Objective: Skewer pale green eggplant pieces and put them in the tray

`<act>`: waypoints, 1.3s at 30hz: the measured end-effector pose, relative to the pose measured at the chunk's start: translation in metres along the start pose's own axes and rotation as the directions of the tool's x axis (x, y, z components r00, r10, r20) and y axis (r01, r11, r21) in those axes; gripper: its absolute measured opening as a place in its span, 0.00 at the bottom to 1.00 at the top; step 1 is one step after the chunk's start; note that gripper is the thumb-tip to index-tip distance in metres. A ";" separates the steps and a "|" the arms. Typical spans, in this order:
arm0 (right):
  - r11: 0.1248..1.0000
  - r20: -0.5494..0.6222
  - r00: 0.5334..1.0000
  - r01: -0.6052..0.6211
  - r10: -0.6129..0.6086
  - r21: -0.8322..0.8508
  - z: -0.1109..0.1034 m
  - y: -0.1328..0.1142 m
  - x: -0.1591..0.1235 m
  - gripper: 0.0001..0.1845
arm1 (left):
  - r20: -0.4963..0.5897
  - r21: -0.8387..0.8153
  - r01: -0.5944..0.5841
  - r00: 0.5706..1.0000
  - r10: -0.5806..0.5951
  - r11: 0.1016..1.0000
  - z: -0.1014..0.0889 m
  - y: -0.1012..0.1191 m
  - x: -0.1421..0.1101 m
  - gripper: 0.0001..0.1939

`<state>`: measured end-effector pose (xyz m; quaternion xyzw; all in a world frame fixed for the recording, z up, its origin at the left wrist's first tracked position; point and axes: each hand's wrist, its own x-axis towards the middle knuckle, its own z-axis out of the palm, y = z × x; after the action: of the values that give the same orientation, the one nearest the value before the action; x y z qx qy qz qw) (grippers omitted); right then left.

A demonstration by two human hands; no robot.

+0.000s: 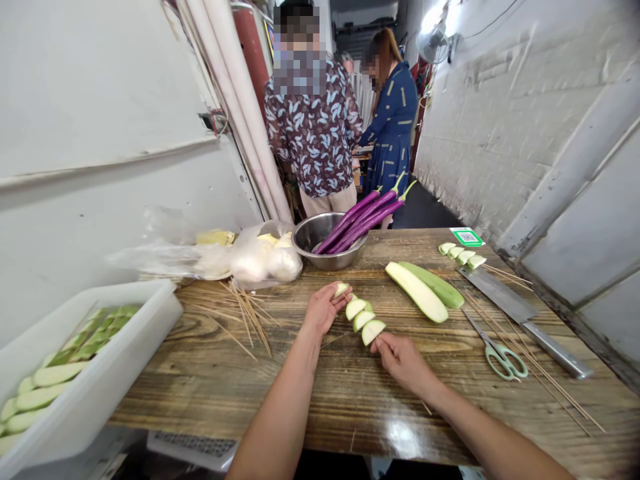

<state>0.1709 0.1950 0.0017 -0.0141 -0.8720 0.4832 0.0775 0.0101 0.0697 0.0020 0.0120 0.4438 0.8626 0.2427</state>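
Eggplants [353, 223] are contained in the bowl [325, 260]. The scissors [496, 350] are positioned between the halved squash [425, 293] and the cleaver [500, 297], on the table [210, 393].

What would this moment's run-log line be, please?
left hand: holding pale slice | right hand: holding skewered slices | knife, scissors: on table
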 end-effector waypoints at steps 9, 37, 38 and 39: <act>0.997 0.000 0.999 -0.035 0.035 0.070 0.003 0.001 -0.001 0.15 | 0.022 0.033 0.029 0.999 -0.030 0.999 0.001 0.001 -0.002 0.08; 1.000 -0.056 0.998 -0.028 0.028 0.011 0.019 0.010 -0.004 0.15 | 0.057 0.084 0.085 0.994 -0.090 0.993 0.008 -0.012 -0.006 0.09; 1.000 -0.055 0.998 -0.026 0.027 0.006 0.019 0.011 -0.004 0.15 | 0.059 0.088 0.087 0.994 -0.092 0.992 0.008 -0.013 -0.005 0.08; 1.000 -0.056 0.998 -0.026 0.026 0.002 0.019 0.011 -0.004 0.15 | 0.062 0.092 0.089 0.994 -0.095 0.992 0.008 -0.014 -0.005 0.08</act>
<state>0.1711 0.1841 -0.0178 -0.0390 -0.8689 0.4840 0.0956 0.0223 0.0800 -0.0030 0.0308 0.4735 0.8291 0.2958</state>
